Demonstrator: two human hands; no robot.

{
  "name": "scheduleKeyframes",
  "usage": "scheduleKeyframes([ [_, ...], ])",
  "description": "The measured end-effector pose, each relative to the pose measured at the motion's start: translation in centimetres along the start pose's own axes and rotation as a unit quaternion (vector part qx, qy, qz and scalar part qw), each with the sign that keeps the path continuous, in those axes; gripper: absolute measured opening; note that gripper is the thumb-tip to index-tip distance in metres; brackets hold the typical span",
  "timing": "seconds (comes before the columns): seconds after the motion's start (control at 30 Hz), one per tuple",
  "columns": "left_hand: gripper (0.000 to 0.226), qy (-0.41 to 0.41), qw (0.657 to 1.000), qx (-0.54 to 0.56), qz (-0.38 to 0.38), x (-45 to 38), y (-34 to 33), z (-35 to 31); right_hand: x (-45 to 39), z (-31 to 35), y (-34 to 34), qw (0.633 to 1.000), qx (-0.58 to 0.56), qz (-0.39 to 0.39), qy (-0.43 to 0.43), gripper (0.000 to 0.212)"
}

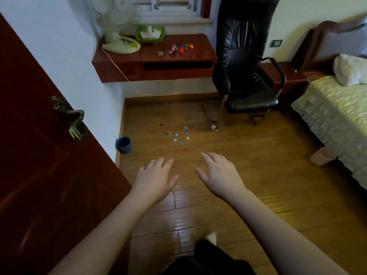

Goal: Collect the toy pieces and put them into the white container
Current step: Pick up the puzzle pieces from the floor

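Down on the brown wooden plank floor [228, 155], a scatter of small blue and pale jigsaw-shaped toy pieces [181, 135] is lying between the wall and the black leather office chair [246, 62], and both hands are hanging above the boards, well short of them. The left hand [156, 176] is spreading flat, fingers straight, holding nothing; the right hand [219, 173] is doing likewise, palm down, empty. More toy bits, orange, red and green ones [183, 49], are sitting on the dark red glossy wooden desk [155, 56] beside the green bowl [150, 33] and the pale standing fan [119, 26].

The step in hand looks like the approach. Doing it well probably means getting low and near first, then pinching the flat pieces one at a time or sweeping them together into a heap, since thin pieces on smooth boards will likely be slipping under the fingertips.

As for the container, no plainly white one is showing. A pale beige cup [322, 156] is lying tipped by the yellow-green quilted bed [337, 116], and a blue cup [123, 144] is resting against the wall; which is meant, I cannot tell.
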State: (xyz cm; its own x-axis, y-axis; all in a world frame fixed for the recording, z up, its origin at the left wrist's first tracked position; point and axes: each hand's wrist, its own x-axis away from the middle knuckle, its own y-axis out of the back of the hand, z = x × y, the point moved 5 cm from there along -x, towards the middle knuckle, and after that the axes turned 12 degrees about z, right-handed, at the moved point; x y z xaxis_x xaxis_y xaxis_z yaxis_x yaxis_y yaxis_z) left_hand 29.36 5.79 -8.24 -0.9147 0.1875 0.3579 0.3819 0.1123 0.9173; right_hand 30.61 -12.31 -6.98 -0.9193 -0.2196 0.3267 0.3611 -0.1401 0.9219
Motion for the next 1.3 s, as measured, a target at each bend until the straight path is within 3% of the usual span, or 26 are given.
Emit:
scheduleKeyframes([
  [0.4,0.065,0.058,0.997,0.003,0.05,-14.1,1.8,-1.3,-14.5,-7.4,2.0,0.999,-0.004,0.036,0.037,0.062],
  [0.63,0.062,0.06,0.994,0.026,0.086,-18.6,0.8,-1.2,-20.2,-7.9,1.3,0.993,0.01,0.088,0.077,0.062],
  [1.3,0.054,0.046,0.991,0.083,0.094,-35.6,2.0,13.3,-41.3,-1.5,-2.1,0.976,0.029,0.198,0.08,0.058],
])
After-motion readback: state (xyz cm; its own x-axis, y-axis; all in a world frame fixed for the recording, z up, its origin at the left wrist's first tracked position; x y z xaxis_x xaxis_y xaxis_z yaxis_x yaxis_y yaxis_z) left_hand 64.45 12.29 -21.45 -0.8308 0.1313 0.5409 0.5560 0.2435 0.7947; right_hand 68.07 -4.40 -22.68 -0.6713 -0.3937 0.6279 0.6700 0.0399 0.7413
